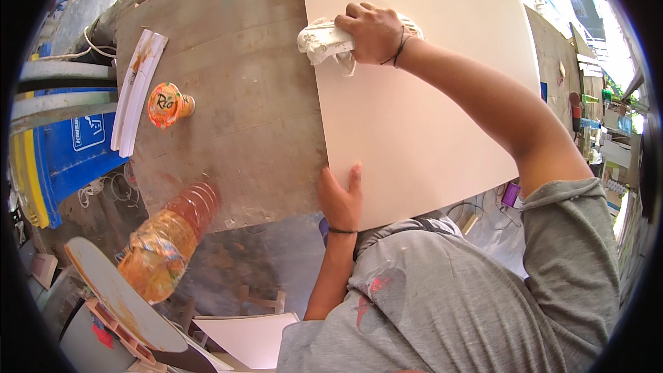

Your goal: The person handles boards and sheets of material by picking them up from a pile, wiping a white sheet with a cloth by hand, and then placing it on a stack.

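Observation:
A large white sheet [428, 131] lies across a brown work table [242, 83], its left edge running over the middle of the tabletop. My right hand [373, 33] is closed around a crumpled white rag-like bundle [324, 40] near the far part of that edge. The bundle rests on the sheet and sticks out past it to the left; the palm hides part of it. My left hand [340, 200] lies at the sheet's near left corner, thumb stretched out on the sheet and apart from the fingers, which rest along its edge.
An orange cup [169, 105] and white grooved strips [140, 93] sit on the table's left side. A large wrapped bottle [169, 242] stands by the near left corner, beside a grey oval-topped seat [121, 293]. A blue bin [79, 145] is at far left.

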`<control>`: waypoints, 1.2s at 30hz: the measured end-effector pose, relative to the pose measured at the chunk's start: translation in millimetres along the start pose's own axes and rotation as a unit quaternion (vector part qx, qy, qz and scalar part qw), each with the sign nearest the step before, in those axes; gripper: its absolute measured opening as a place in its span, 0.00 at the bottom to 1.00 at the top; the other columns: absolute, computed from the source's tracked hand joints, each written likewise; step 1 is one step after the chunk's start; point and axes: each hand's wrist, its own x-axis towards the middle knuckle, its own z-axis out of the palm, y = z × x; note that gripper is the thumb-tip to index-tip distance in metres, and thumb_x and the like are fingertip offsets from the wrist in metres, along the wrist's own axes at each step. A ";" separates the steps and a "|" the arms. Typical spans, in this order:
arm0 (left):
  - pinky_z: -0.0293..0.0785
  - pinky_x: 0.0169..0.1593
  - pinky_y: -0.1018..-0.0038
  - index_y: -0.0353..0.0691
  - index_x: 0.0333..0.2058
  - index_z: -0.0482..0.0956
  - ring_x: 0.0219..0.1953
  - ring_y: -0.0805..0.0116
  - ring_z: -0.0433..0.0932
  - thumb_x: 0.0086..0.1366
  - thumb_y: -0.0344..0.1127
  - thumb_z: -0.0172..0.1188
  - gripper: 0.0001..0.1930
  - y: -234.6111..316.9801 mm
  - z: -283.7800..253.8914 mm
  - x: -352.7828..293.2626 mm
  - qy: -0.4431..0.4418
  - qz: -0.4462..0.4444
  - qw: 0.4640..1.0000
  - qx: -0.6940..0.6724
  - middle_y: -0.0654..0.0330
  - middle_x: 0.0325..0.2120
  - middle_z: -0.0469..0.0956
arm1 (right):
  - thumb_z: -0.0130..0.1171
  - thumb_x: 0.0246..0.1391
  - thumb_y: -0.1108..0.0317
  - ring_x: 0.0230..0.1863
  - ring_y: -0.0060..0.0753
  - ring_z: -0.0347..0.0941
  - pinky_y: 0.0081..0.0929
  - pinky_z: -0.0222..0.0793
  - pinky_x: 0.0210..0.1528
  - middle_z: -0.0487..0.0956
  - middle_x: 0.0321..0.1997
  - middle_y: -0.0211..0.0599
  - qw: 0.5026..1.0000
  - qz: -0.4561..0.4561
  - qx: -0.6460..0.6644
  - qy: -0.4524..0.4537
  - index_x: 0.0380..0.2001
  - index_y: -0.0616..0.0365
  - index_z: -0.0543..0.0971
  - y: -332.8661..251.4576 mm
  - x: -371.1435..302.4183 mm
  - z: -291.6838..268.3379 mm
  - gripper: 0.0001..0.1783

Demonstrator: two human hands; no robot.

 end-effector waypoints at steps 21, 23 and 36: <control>0.70 0.33 0.60 0.32 0.34 0.69 0.31 0.46 0.74 0.54 0.44 0.64 0.21 7.6 -6.1 2.2 -0.017 -0.036 0.999 -0.005 0.45 0.28 0.74 | 0.59 0.38 0.60 0.40 0.42 0.74 0.38 0.71 0.39 0.75 0.36 0.36 0.997 0.080 -0.006 -0.015 0.35 0.50 0.75 86.1 141.6 -5.5 0.17; 0.70 0.33 0.61 0.32 0.34 0.69 0.31 0.46 0.74 0.53 0.45 0.64 0.21 6.4 -3.0 3.3 -0.005 -0.027 0.999 -0.032 0.45 0.28 0.74 | 0.60 0.37 0.59 0.40 0.42 0.74 0.38 0.70 0.40 0.76 0.35 0.37 0.998 0.070 -0.009 -0.001 0.35 0.50 0.76 99.1 150.6 -1.2 0.18; 0.71 0.29 0.63 0.34 0.30 0.71 0.27 0.48 0.75 0.51 0.47 0.66 0.21 10.7 -2.9 -0.3 0.017 -0.042 0.999 0.009 0.48 0.24 0.75 | 0.59 0.37 0.54 0.38 0.44 0.74 0.38 0.69 0.41 0.78 0.32 0.43 0.997 0.076 0.008 0.020 0.32 0.52 0.77 145.5 211.9 11.7 0.19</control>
